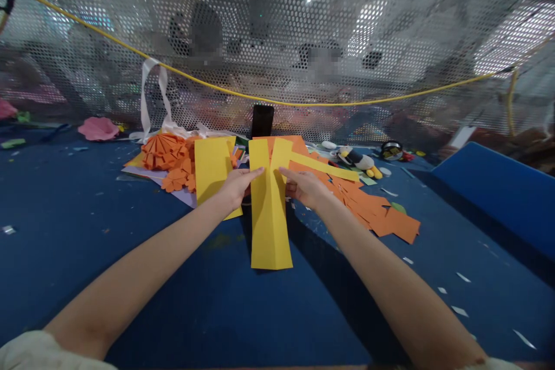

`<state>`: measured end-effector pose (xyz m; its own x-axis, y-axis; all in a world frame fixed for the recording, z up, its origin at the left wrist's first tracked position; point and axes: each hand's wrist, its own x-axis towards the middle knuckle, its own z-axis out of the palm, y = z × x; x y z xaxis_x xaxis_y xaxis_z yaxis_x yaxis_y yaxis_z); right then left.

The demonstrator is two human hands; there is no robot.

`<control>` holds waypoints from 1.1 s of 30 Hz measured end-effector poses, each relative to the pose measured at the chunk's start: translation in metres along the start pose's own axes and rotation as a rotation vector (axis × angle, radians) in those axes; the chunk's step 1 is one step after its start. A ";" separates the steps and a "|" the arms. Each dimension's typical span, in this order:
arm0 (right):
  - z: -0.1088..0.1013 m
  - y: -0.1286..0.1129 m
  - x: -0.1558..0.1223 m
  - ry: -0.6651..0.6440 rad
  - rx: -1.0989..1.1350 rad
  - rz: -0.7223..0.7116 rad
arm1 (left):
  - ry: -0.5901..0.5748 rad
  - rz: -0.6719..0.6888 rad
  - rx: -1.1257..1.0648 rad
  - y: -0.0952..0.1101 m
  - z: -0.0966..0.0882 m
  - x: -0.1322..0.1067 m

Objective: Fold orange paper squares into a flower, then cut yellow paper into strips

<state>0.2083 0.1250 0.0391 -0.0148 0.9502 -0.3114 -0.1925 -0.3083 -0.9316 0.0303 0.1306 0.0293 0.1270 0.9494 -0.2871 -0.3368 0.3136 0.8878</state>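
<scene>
A yellow paper strip [269,225] with a lengthwise crease is held up between my hands, its upper part split into two flaps. My left hand [238,186] pinches the left flap, thumb on the front. On the right flap, my right hand [303,184] does the same, with its fingers behind the paper. Another yellow sheet [211,170] lies just left of my left hand. A narrow yellow strip [325,165] stretches right, behind my right hand, over orange paper pieces [373,211].
Folded orange paper flowers [165,153] sit at the left, near a pink paper flower [99,128]. A dark phone [262,121] stands at the back. A penguin toy [359,159] and a tape roll [391,151] lie right. A blue board [498,196] rises at the right edge.
</scene>
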 end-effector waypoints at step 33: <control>0.018 0.017 -0.004 0.050 0.042 0.045 | 0.326 0.501 0.719 -0.001 -0.013 0.004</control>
<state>0.1877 0.1170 0.0280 0.0239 0.9316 -0.3628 -0.2342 -0.3476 -0.9079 0.0192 0.1339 0.0230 -0.1812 0.9630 0.1994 0.3904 -0.1157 0.9133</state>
